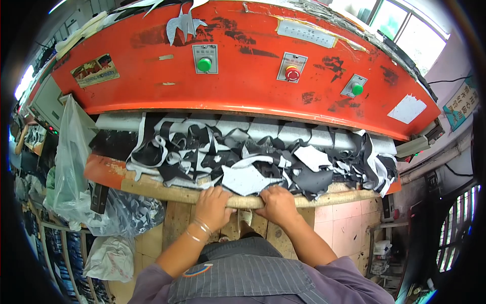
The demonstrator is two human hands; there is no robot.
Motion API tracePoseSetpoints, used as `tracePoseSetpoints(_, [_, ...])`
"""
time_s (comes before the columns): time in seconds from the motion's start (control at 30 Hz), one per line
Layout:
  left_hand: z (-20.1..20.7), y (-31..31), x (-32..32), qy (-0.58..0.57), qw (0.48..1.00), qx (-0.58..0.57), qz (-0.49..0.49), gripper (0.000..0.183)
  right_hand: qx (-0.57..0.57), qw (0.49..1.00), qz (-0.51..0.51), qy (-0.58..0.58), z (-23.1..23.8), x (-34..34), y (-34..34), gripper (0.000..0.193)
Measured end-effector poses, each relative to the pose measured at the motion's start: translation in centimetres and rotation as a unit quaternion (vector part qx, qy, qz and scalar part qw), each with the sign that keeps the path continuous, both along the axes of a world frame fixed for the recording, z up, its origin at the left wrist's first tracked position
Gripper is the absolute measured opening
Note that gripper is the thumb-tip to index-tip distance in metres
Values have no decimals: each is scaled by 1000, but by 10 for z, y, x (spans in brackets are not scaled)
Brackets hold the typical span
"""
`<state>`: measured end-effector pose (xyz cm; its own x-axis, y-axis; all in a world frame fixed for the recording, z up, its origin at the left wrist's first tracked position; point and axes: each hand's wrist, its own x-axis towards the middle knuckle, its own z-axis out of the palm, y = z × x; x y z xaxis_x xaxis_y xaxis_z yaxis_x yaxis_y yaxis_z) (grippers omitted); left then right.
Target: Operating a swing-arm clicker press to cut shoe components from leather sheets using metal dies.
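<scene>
- Running across the front of a scuffed red-orange metal machine (152, 83), a long, rounded, tan bar (172, 193) edges the work surface; it looks worn, and its material cannot be told.
- Lying just behind the bar, and partly over it, is a tangled heap of thin black and white sheet scraps (200, 152): curling strips and loops at the left, a broad, pointed white piece (245, 180) in the middle, then a smaller, angular white piece (313, 158) and a flat, dark grey piece (312, 181), with long white ribbons (377, 169) drooping onto the bar at the right.
- The left hand (215, 205) grasps the bar, its fingers bent over the top and its thumb turned inward on the near side; thin, light-coloured bangles (200, 226) ring the wrist, and the forearm slants in from the lower left.
- The right hand (278, 204) clasps the same bar just beyond the pointed white piece, back of the hand up, thumb pointing toward the other one, its forearm slanting in from the lower right.
</scene>
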<state>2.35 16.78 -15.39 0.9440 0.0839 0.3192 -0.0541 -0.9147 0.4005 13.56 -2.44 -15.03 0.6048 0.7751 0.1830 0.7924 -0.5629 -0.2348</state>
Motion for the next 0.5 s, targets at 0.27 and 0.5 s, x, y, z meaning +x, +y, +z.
tracePoseSetpoints(0.27, [58,70,54,258,945,-151,-132,40,-120,960,34,252,84,117,60,58])
tracePoseSetpoints(0.5, [59,111,222,158,876,-444,-102,36,-112,960,-258,2,16,290,192,62])
